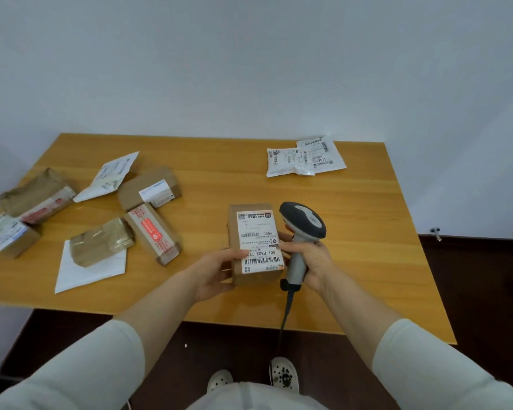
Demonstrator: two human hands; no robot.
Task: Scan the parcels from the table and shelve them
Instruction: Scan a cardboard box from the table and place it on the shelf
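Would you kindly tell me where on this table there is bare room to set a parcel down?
The table is bare between the brown boxes on the left and the white bags at the back right, and along the right edge beyond the scanner. The left third is crowded; the held box fills the front middle.

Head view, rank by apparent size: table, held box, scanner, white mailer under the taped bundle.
1. table
2. held box and white mailer, too alike to rank; the taped bundle covers part of the mailer
3. scanner
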